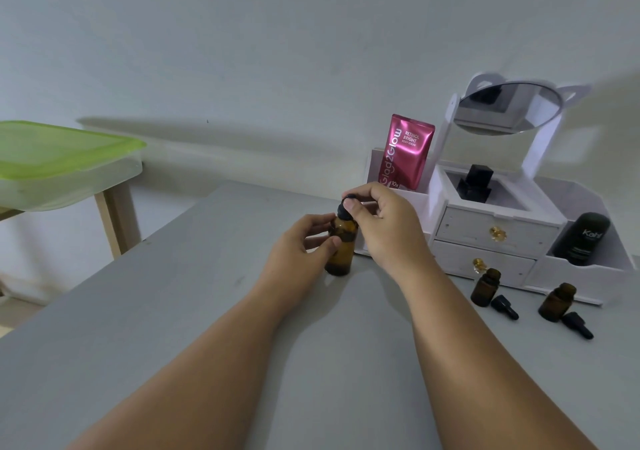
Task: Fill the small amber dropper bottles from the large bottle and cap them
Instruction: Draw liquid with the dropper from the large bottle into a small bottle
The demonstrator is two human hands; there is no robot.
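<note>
The large amber bottle (341, 253) stands upright on the grey table (173, 311), a little past its middle. My left hand (300, 249) grips its body from the left. My right hand (379, 222) pinches the black dropper cap (346, 206) on its top from the right. Two small amber bottles (485, 287) (557, 302) stand uncapped at the right, in front of the organizer. Beside each lies a black dropper cap (505, 306) (577, 325) on its side.
A white vanity organizer (495, 231) with drawers and a round mirror (509, 108) stands at the back right. It holds a pink pouch (407, 151), a black cube bottle (475, 183) and a dark tube (587, 238). A green-lidded box (62, 165) sits on a stool at left.
</note>
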